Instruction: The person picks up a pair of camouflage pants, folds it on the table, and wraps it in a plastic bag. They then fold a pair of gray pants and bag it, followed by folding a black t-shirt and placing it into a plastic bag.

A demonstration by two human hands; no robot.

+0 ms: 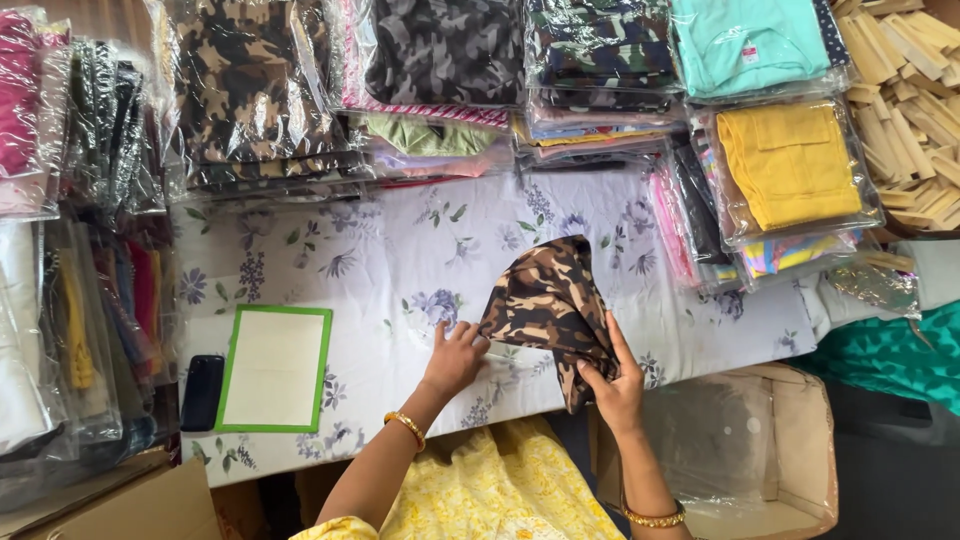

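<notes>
Garment: brown, tan and black camouflage cloth piece (548,300), folded, lying on the floral-printed white sheet (400,250) near its front edge.
Left hand (455,358): fingers spread flat, tips pressing the cloth's left corner.
Right hand (615,385): fingers closed, pinching the cloth's lower right fold.
Nearby: green-bordered white board (275,368), black phone (203,392), bagged clothing stacks (440,70), open cardboard box (790,450).

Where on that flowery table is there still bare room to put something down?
Bare flowered cloth lies between the green-edged board, the bagged stacks behind and the camouflage cloth that the left hand and right hand hold. A smaller patch sits right of that cloth. The back and both sides are crowded with bagged clothes.
</notes>
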